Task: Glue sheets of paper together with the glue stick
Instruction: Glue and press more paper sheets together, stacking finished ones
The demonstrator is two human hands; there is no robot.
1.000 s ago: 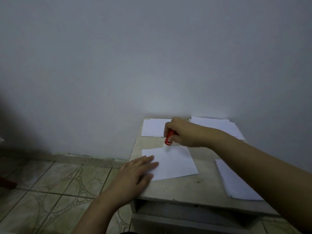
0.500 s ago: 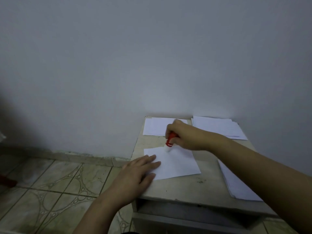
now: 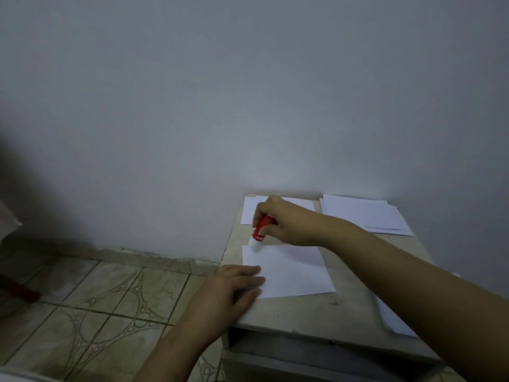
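Note:
A white sheet of paper (image 3: 292,271) lies in the middle of a small beige table (image 3: 311,312). My right hand (image 3: 286,223) grips a red glue stick (image 3: 260,232), tilted down to the left, its white tip touching the sheet's far left corner. My left hand (image 3: 234,285) lies flat with straight fingers on the sheet's near left corner, pressing it to the table.
More white sheets lie on the table: one at the back left (image 3: 249,213), a stack at the back right (image 3: 363,216), another stack at the right edge (image 3: 394,321) under my forearm. A grey wall stands just behind. Tiled floor (image 3: 96,307) spreads to the left.
My right hand has drawn the glue stick leftward along the sheet's far edge to its left corner. The left hand has stayed on the near corner.

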